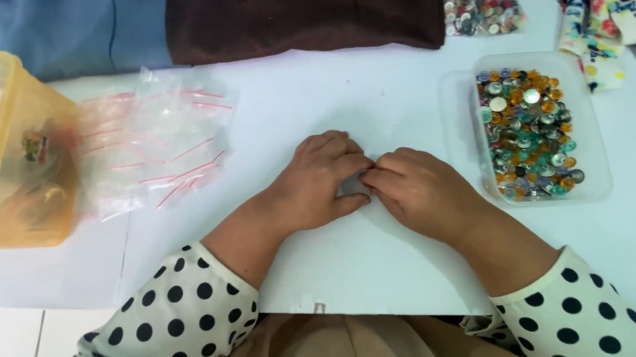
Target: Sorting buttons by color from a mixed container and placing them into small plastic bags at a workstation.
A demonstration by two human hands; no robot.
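Looking down from the head camera, both hands rested on the white table (373, 107), fingertips meeting at the centre. The left hand (318, 182) and right hand (419, 190) had their fingers curled together, pinching something too small and hidden to identify, so its axis could not be told. The clear tray of coloured buttons (527, 134) lay nearer the right hand; small zip bags (158, 137) lay left.

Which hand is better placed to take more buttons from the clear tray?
The right hand: it lies nearer the clear tray of coloured buttons. The left hand is on the far side.
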